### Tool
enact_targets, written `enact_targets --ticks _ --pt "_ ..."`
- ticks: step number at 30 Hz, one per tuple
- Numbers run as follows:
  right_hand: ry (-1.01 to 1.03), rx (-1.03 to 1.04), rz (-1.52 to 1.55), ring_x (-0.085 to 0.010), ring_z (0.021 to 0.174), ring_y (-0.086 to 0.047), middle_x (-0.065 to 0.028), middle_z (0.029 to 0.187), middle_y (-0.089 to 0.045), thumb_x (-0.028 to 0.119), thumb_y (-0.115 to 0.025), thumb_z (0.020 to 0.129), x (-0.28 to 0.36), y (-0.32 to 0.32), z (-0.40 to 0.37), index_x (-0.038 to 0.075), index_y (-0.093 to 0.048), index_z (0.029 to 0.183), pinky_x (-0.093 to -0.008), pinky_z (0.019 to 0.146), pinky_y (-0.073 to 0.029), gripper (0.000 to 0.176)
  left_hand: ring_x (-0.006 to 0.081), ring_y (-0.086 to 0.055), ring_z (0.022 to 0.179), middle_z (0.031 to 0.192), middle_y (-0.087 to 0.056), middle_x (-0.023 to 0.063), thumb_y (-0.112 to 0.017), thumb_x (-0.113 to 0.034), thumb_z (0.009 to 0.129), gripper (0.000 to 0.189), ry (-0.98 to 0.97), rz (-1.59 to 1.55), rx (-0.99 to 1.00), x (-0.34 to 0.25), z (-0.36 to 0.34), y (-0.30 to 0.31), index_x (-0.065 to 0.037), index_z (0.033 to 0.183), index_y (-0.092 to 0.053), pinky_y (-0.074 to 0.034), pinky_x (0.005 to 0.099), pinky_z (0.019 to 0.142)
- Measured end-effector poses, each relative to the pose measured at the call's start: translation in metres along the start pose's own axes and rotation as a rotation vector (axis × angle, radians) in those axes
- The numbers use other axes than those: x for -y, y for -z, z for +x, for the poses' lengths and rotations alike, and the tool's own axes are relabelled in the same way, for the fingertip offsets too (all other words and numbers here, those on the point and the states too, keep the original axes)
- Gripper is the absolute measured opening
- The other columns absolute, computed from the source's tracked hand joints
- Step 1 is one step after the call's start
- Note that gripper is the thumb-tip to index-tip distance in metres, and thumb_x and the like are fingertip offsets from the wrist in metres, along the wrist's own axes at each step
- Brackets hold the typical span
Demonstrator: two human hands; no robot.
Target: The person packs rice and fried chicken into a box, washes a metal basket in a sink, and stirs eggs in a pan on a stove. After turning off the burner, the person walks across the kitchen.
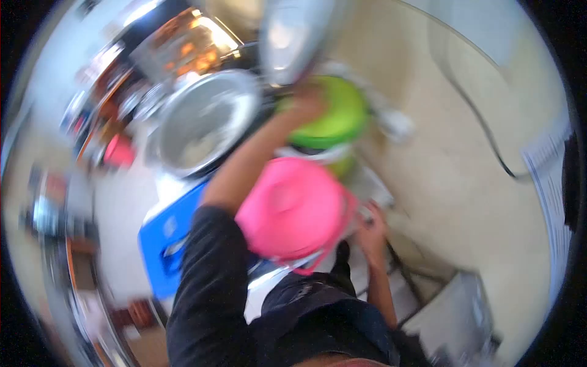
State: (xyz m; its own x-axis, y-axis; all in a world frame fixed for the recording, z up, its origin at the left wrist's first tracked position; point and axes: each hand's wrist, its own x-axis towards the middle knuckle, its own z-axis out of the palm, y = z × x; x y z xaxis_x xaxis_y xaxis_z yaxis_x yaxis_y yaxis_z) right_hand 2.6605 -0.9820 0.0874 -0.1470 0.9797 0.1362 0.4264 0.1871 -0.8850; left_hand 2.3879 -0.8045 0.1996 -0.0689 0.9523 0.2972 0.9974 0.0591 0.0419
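Note:
My left hand [309, 101], smeared by motion, reaches over a round green lid [336, 113]. Its fingers close at the lower edge of a shiny metal lid [293, 40], which is tilted up on edge. To the left of that arm stands a wide metal pot [208, 122], uncovered, with something pale inside. A pink lidded tub [293, 208] with a pink handle sits nearest my body. Beside the tub's right rim is my right hand [371, 232], its fingers curled near the table edge; I cannot tell what they grip.
A blue board [162, 244] with a dark-handled utensil lies left of my sleeve. Farther left are a pink cup [119, 151] and shelves of kitchenware. A grey box-like thing [452, 312] stands at lower right. A dark cable [477, 116] hangs along the wall.

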Motion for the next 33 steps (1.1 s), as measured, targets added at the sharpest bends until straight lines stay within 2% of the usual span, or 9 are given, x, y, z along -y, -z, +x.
enact_targets --ticks 2,6,14,15,19,21,24,28,33 --pt "-0.186 0.106 0.273 -0.0269 0.114 -0.051 -0.0194 0.126 -0.052 0.014 -0.054 0.088 -0.032 0.008 -0.050 -0.003 -0.049 0.124 -0.0348 0.095 -0.040 0.040 0.0361 -0.052 0.103 0.115 -0.048 0.0173 -0.053 -0.033 0.087 0.040 0.100 0.122 0.076 -0.020 -0.005 -0.014 -0.009 0.119 -0.048 -0.044 0.0514 0.083" --pt "-0.188 -0.192 -0.143 -0.0238 0.099 -0.059 -0.0193 0.114 -0.059 0.020 -0.055 0.092 -0.114 0.043 -0.135 -0.006 -0.054 0.118 -0.0313 0.085 -0.048 0.037 0.0375 -0.046 0.111 0.126 -0.041 0.0145 -0.052 -0.036 0.087 0.047 0.286 0.206 0.186 -0.009 0.014 -0.022 -0.013 0.127 -0.043 -0.040 0.0586 0.085" --pt "-0.143 -0.326 -0.115 -0.0216 0.105 -0.058 -0.0164 0.116 -0.059 0.023 -0.053 0.094 -0.118 0.075 -0.166 -0.002 -0.052 0.123 -0.0313 0.087 -0.047 0.038 0.0400 -0.035 0.127 0.147 -0.028 0.0091 -0.049 -0.042 0.086 0.062 0.244 0.309 0.326 -0.023 -0.047 0.030 -0.020 0.142 -0.033 -0.032 0.0717 0.090" --pt "-0.169 -0.351 -0.081 -0.0225 0.098 -0.060 -0.0173 0.112 -0.061 0.022 -0.055 0.093 -0.031 0.053 -0.187 -0.005 -0.057 0.114 -0.0310 0.084 -0.049 0.035 0.0403 -0.035 0.127 0.148 -0.027 0.0086 -0.050 -0.042 0.086 0.064 0.205 0.368 0.354 -0.016 -0.071 0.046 -0.020 0.143 -0.031 -0.031 0.0720 0.091" --pt "-0.137 -0.475 0.021 -0.0190 0.095 -0.060 -0.0142 0.109 -0.062 0.018 -0.056 0.091 0.034 0.015 -0.212 -0.002 -0.057 0.116 -0.0309 0.084 -0.047 0.032 0.0409 -0.049 0.113 0.128 -0.050 0.0186 -0.051 -0.043 0.084 0.056 -0.110 0.507 0.118 -0.025 -0.188 0.096 -0.007 0.127 -0.051 -0.035 0.0696 0.083" --pt "0.200 -0.513 0.336 -0.0203 0.092 -0.060 -0.0113 0.104 -0.063 0.009 -0.057 0.088 0.040 -0.008 -0.252 -0.001 -0.060 0.104 -0.0306 0.083 -0.049 0.019 0.0381 -0.048 0.116 0.129 -0.049 0.0200 -0.055 -0.039 0.085 0.057 -0.355 0.105 0.027 -0.061 -0.251 0.175 -0.004 0.130 -0.047 -0.036 0.0594 0.090" --pt "0.244 -0.696 0.411 -0.0232 0.072 -0.061 -0.0104 0.081 -0.062 0.005 -0.068 0.073 0.113 -0.023 -0.351 0.004 -0.061 0.087 -0.0334 0.067 -0.050 0.015 0.0339 -0.046 0.121 0.132 -0.046 0.0220 -0.061 -0.033 0.086 0.061 -0.735 -0.436 0.118 -0.119 -0.373 0.283 0.000 0.133 -0.040 -0.037 0.0440 0.099" --pt "0.112 -0.329 0.193 -0.0240 0.072 -0.061 -0.0108 0.076 -0.061 0.018 -0.064 0.079 0.102 -0.066 -0.513 0.004 -0.062 0.086 -0.0365 0.064 -0.047 0.016 0.0293 -0.053 0.109 0.120 -0.054 0.0189 -0.067 -0.029 0.081 0.055 -1.416 -0.720 0.459 -0.186 -0.503 0.274 0.000 0.124 -0.048 -0.042 0.0377 0.094" --pt "-0.373 -0.135 0.312 -0.0221 0.084 -0.063 -0.0096 0.092 -0.066 0.027 -0.062 0.086 0.080 -0.072 -0.718 0.004 -0.061 0.102 -0.0346 0.075 -0.050 0.028 0.0258 -0.061 0.091 0.099 -0.065 0.0171 -0.071 -0.025 0.076 0.042 -1.684 -1.031 0.773 -0.203 -0.652 0.248 0.003 0.106 -0.061 -0.046 0.0346 0.080"
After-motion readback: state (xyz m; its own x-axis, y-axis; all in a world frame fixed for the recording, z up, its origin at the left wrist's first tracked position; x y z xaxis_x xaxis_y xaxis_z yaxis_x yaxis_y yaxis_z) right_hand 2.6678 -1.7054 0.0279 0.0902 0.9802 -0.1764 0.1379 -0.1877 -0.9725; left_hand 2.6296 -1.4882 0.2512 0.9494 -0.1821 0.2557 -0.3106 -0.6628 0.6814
